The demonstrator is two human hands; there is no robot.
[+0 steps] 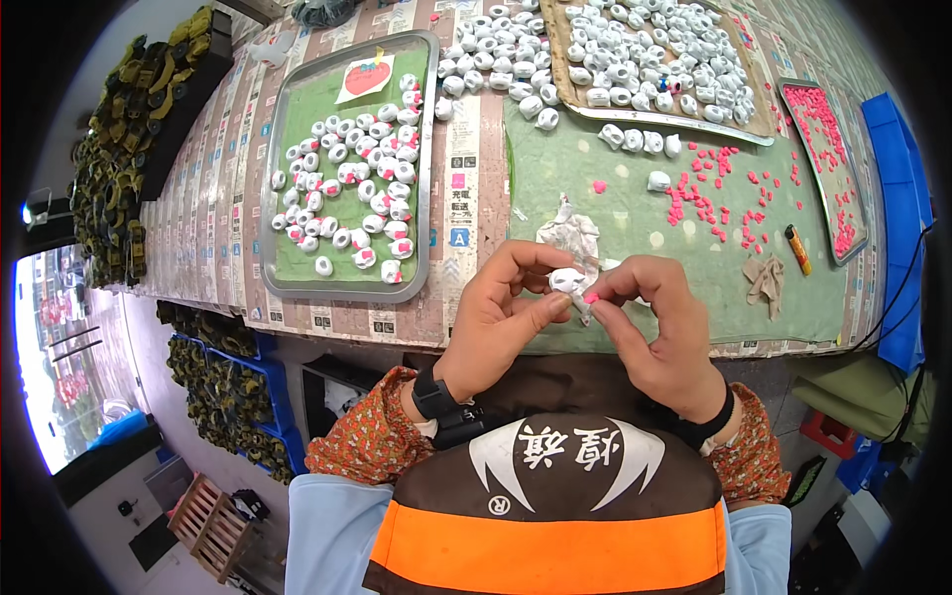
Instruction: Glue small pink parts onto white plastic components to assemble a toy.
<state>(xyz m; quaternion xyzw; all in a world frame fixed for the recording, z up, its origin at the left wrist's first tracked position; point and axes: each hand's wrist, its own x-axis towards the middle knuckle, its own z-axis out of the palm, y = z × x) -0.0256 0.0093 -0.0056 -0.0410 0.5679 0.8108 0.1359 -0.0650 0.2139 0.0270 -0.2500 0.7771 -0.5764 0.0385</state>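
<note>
My left hand point(496, 315) pinches a small white rounded piece with dark openings point(566, 281) between thumb and fingers, just above the table's near edge. My right hand point(662, 332) has a tiny pink piece point(591, 297) between thumb and forefinger, close against the white piece; whether the two touch I cannot tell. Right behind both hands lies a crumpled whitish cloth point(572, 231). Loose pink pieces point(706, 198) are scattered on the green cloth to the right, and one white piece point(658, 180) stands near them.
At left is a metal tray point(428, 149) holding white pieces, many with pink parts. A larger tray point(684, 129) heaped with white pieces stands at the back. On the right are a narrow tray of pink pieces point(867, 220), a yellow-orange tube point(798, 250) and a beige rag point(765, 282).
</note>
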